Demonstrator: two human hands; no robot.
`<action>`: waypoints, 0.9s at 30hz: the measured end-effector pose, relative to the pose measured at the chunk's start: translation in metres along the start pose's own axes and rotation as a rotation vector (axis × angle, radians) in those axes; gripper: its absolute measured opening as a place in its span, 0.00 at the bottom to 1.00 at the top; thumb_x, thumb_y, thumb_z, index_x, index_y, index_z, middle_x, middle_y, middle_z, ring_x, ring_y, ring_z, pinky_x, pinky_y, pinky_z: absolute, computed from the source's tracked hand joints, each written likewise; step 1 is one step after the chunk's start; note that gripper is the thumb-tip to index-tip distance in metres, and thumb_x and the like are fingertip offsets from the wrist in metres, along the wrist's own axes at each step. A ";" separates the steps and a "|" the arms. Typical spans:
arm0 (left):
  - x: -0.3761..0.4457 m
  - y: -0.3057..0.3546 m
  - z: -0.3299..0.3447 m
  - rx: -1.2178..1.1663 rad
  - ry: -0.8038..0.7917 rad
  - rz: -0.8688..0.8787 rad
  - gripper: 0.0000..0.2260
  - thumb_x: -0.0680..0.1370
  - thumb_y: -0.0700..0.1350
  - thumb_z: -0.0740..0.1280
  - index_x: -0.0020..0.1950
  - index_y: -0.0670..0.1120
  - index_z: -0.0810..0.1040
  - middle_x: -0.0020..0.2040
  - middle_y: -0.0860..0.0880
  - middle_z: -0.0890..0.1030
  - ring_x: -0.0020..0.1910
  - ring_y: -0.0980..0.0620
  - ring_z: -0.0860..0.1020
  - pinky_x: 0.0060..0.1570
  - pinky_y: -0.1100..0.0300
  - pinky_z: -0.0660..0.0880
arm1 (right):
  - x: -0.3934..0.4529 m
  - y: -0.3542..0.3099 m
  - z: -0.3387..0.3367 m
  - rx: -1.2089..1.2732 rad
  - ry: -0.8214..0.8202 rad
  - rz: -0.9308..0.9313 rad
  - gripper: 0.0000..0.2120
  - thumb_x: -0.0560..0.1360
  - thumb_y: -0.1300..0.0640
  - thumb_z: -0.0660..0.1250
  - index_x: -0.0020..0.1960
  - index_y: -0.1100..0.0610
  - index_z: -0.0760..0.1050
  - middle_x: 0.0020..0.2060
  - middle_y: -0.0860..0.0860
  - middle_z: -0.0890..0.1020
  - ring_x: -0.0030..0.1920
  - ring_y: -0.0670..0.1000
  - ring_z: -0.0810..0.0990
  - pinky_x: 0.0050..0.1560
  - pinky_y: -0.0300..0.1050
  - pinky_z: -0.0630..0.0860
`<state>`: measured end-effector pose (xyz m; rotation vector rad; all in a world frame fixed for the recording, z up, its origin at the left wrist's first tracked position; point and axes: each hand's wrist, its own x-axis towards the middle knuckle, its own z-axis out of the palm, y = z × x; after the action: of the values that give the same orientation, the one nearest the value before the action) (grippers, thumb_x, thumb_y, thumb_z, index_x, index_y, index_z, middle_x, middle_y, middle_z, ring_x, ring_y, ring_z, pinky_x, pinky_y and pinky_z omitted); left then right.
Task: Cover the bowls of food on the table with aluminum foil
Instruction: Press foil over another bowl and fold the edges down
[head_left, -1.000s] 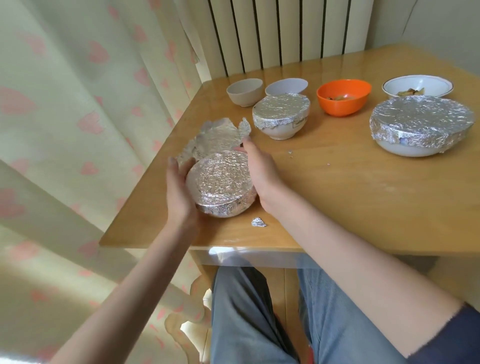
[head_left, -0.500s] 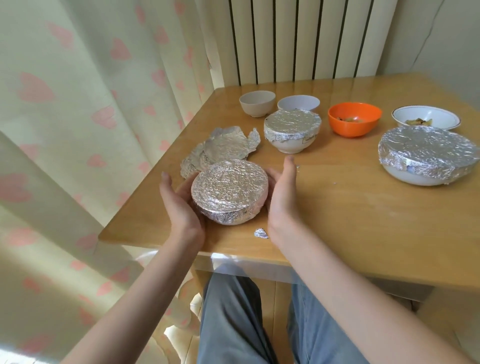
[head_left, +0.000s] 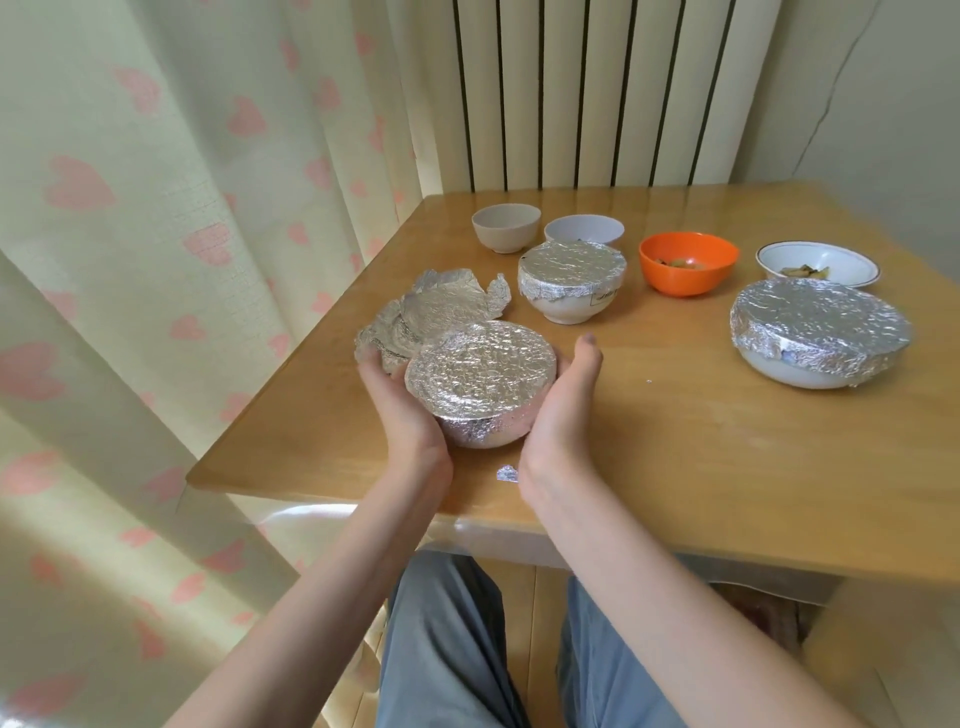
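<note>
Hands: left hand and right hand are cupping the foil-covered bowl from either side, fingers curled around its wall, in the centre of the frame.
Held bowl: foil is lying flat across its top and folding down over the rim; whether the base is touching the counter or sitting just above it, I cannot tell.
Loose foil: crumpled foil sheet is lying on the counter just behind the held bowl, toward the upper left, partly hidden by it.
Covered bowls: small foil-covered white bowl is standing above centre; large foil-covered bowl is sitting at the right of the frame.
Uncovered bowls: beige bowl, pale bowl, orange bowl with food and white rimmed bowl with food are lining up along the far side of the counter.
Scrap: small foil scrap is lying near the counter's near edge, just beside the right wrist.
Surroundings: heart-patterned curtain is hanging at the left; radiator is standing behind the counter.
</note>
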<state>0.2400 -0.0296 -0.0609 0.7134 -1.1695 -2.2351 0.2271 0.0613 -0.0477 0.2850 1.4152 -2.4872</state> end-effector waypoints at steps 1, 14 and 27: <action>-0.002 -0.002 0.010 0.001 -0.033 -0.009 0.31 0.78 0.66 0.52 0.65 0.44 0.77 0.56 0.43 0.83 0.57 0.44 0.81 0.62 0.51 0.74 | 0.002 -0.010 -0.006 0.027 -0.006 -0.040 0.25 0.79 0.38 0.49 0.52 0.53 0.78 0.47 0.49 0.84 0.47 0.47 0.81 0.43 0.41 0.74; 0.005 -0.049 0.117 0.015 -0.365 -0.140 0.29 0.82 0.63 0.46 0.56 0.45 0.80 0.48 0.44 0.85 0.51 0.46 0.82 0.61 0.50 0.75 | 0.040 -0.082 -0.106 0.147 -0.009 -0.143 0.33 0.79 0.37 0.43 0.66 0.60 0.72 0.52 0.53 0.80 0.59 0.51 0.75 0.64 0.45 0.68; -0.009 -0.069 0.115 0.051 -0.311 -0.149 0.28 0.84 0.58 0.46 0.66 0.40 0.75 0.55 0.44 0.82 0.54 0.49 0.80 0.62 0.57 0.72 | 0.037 -0.076 -0.115 0.130 0.025 -0.088 0.31 0.81 0.40 0.44 0.73 0.60 0.64 0.71 0.55 0.69 0.72 0.52 0.66 0.73 0.46 0.58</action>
<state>0.1576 0.0762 -0.0609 0.4973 -1.3616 -2.5150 0.1718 0.1923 -0.0556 0.2854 1.3044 -2.6613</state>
